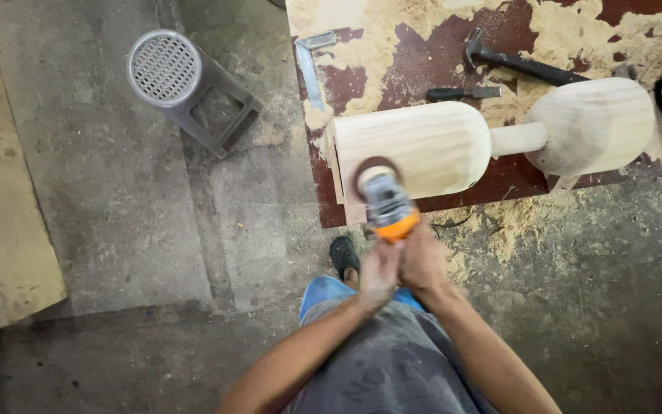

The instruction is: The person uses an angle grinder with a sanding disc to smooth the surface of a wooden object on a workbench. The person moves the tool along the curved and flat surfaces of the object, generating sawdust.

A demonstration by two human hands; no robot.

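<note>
Wooden workpiece (423,146) is being sanded: your left hand (378,274) and right hand (423,261) are gripping the grinder (387,203), its disc touching the end on the tabletop (362,80); next, I judge, you'll be needing steady, even pressure.

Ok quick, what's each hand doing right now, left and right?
Left hand: closed on the orange sander, blurred.
Right hand: closed on the same sander, its disc at the carved wooden piece.
</note>
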